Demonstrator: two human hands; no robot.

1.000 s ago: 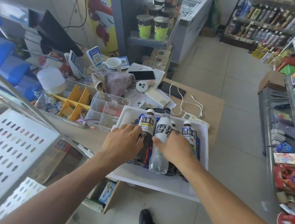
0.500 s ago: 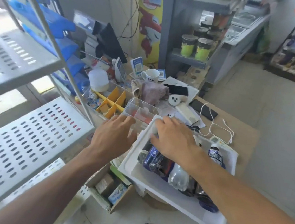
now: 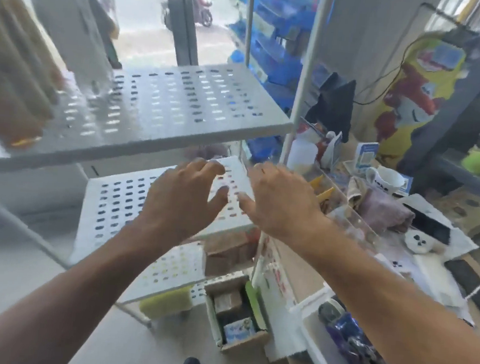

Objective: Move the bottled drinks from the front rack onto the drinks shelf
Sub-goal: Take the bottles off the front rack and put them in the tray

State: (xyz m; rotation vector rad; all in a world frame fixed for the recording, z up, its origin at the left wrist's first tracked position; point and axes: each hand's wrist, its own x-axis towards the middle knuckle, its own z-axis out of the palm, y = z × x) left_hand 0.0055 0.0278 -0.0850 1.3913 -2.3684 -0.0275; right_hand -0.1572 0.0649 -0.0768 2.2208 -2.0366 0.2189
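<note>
My left hand (image 3: 182, 197) and my right hand (image 3: 280, 202) hover side by side in front of the white perforated metal shelf unit, both with fingers spread and nothing in them. They are level with the middle shelf board (image 3: 115, 200); the upper board (image 3: 158, 110) lies above them. The bottled drinks (image 3: 355, 345) lie in a white tray (image 3: 310, 330) at the lower right, under my right forearm, partly hidden. The frame is blurred by motion.
A counter at the right holds a clear divided organiser (image 3: 344, 208), a white mug (image 3: 387, 180), a cloth (image 3: 381, 208) and a dark phone (image 3: 470, 283). An open cardboard box (image 3: 235, 318) and a yellow sponge (image 3: 164, 303) sit by the shelf's foot. Brown items (image 3: 11, 98) stand at upper left.
My view has swung left from the tray to the shelf unit. Both hands left the bottles in the tray and rose, holding nothing, to the middle shelf.
</note>
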